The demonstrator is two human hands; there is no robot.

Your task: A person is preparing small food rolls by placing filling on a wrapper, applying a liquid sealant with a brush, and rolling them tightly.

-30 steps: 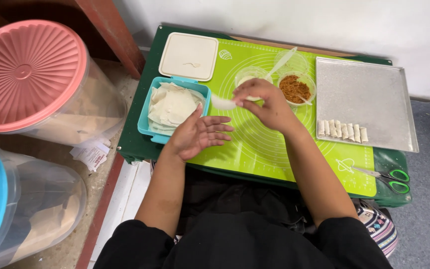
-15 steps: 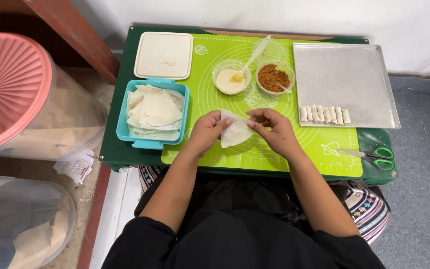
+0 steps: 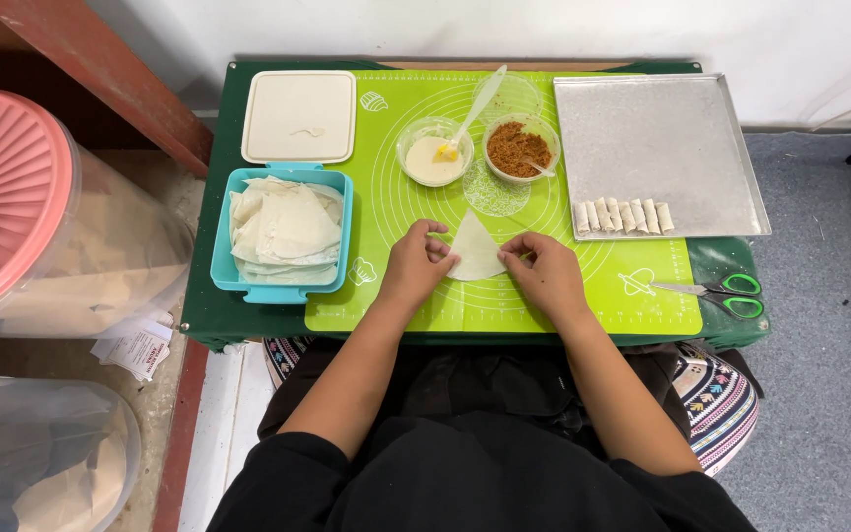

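Left to right. A pink-lidded storage tub (image 3: 2, 187) stands off the worktop (image 3: 211, 315). On the worktop's left edge sits a turquoise box (image 3: 281, 291) stacked with pale wrapper sheets (image 3: 283, 229); its cream lid (image 3: 298, 116) lies just beyond it. A green silicone mat (image 3: 583, 296) covers the middle of the worktop.

The left hand (image 3: 414, 266) rests on the mat with fingertips curled onto the left edge of a single triangular wrapper (image 3: 475, 251). The wrapper lies flat between the two hands, its apex pointing away from the person toward the bowls and its broad curved base toward the body; its long axis thus runs fore and aft, square to the line joining the hands. The right hand (image 3: 544, 271) mirrors the left, thumb and fingertips pinching lightly at the wrapper's right edge. Both hands are loosely closed on the sheet's edges, neither gripping hard, and they lie about equally near it.

Beyond the wrapper stand a bowl of pale paste (image 3: 432, 153) with a plastic spatula (image 3: 475, 108), and a bowl of reddish-brown filling (image 3: 520, 148). Further right, a metal tray (image 3: 657, 138) carries a row of finished rolls (image 3: 622, 216) at its near edge. Green-handled scissors (image 3: 726, 294) lie at the far right.
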